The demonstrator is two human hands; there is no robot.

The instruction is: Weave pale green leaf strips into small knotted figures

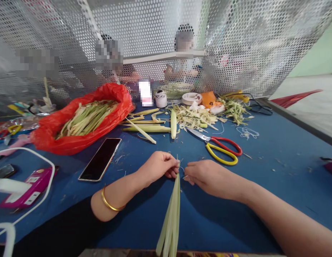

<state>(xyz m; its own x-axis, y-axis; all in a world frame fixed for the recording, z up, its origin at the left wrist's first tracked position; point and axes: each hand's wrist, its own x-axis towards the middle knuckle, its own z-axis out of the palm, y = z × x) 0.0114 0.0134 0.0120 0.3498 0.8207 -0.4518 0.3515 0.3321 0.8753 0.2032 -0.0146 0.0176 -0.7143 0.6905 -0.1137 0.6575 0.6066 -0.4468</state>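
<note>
A bundle of pale green leaf strips [171, 214] lies on the blue table [275, 185], running from the near edge up to my hands. My left hand [157, 167], a gold bangle on its wrist, is closed in a pinch on the bundle's far tip. My right hand [206, 175] is right beside it with fingers curled, pinching a thin white thread at that tip. Red and yellow scissors [222, 148] lie just beyond my right hand.
A red plastic bag [83, 121] full of green strips sits at the left, a black phone [100, 159] beside it. Loose strips and trimmings [192, 117], thread spools [161, 99] and tape lie further back. A perforated metal screen [235, 46] closes the back; people sit behind it.
</note>
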